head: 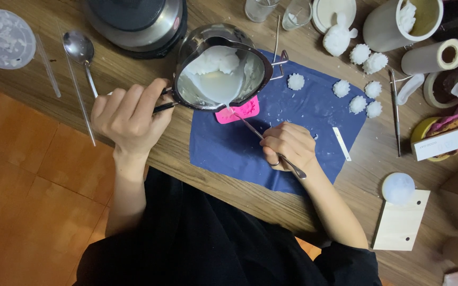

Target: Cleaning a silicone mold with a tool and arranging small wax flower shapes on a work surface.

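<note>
My left hand (129,115) grips the handle of a steel melting pot (221,66) and holds it tilted over a pink silicone mould (238,110). White liquid wax with unmelted lumps fills the pot, and a thin stream runs from its spout into the mould. My right hand (288,145) holds a thin metal tool (271,147) whose tip reaches the mould right by the stream. The mould lies on a dark blue cloth (239,153) spread on the wooden table (377,159).
Several small white wax flowers (357,79) lie on and beyond the cloth. A spoon (80,50), thin rods, a round lid (3,38) and a black cooker (133,21) sit at the left. Cups, tape rolls, a white jug (398,24), a box and a wooden board (401,222) crowd the right.
</note>
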